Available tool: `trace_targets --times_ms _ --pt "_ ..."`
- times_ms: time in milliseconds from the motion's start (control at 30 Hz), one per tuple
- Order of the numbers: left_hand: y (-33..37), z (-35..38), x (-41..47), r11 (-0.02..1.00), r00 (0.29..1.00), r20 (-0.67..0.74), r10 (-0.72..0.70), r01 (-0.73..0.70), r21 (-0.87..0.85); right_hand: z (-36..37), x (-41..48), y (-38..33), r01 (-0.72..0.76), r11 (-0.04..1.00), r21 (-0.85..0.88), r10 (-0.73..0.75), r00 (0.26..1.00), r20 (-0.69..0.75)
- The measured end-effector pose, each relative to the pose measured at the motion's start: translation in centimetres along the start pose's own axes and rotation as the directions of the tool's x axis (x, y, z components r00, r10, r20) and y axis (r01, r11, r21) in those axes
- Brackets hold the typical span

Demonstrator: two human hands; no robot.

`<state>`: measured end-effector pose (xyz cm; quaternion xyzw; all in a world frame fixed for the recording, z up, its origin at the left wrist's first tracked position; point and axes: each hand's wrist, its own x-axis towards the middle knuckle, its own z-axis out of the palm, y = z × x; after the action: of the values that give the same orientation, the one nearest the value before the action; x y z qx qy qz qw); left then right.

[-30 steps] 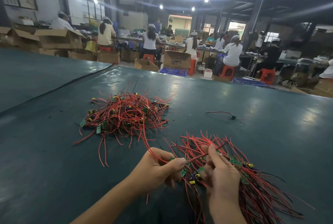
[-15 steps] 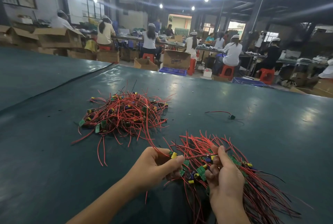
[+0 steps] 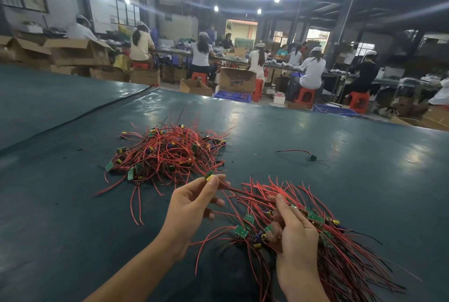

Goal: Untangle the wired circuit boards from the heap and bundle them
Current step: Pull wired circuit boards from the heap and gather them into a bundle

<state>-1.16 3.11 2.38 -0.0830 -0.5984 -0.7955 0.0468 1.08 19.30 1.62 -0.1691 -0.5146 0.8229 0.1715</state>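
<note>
Your left hand (image 3: pixel 192 206) pinches one circuit board (image 3: pixel 209 176), its red wire (image 3: pixel 194 165) entering the heap (image 3: pixel 167 153) at 11 o'clock; your right hand (image 3: pixel 296 236) clasps the bundle (image 3: pixel 352 260) at 4 o'clock. A hard pull may snag there, tearing wire from board.

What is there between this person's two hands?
Head view: red and black wires run from the board pinched by the left hand to the bundle the right hand grips.

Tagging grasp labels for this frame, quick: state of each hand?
Left hand: closed, pinching a small circuit board.
Right hand: closed, gripping the bundle of wired boards.
</note>
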Motion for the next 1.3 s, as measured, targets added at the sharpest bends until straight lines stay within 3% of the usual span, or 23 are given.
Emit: trace_targets --times_ms 233,467,733,1300 --pt "0.3 -0.6 0.5 0.952 0.985 0.072 -0.158 0.171 -0.253 -0.3 -0.2 -0.6 -0.041 0.995 0.093 0.033 0.996 0.078" --pt "0.1 -0.1 0.2 0.961 0.942 0.229 -0.245 0.267 -0.072 -0.1 0.0 0.0 -0.058 0.997 -0.044 0.062 0.994 0.091" --pt "0.1 0.1 -0.2 0.965 0.928 0.268 -0.259 0.263 0.019 0.5 -0.6 1.2 0.185 0.922 -0.341 -0.111 0.968 0.224" --pt "-0.5 -0.2 0.2 0.969 0.927 0.283 -0.247 0.239 0.061 0.2 -0.3 1.2 0.119 0.936 -0.330 -0.049 0.976 0.212"
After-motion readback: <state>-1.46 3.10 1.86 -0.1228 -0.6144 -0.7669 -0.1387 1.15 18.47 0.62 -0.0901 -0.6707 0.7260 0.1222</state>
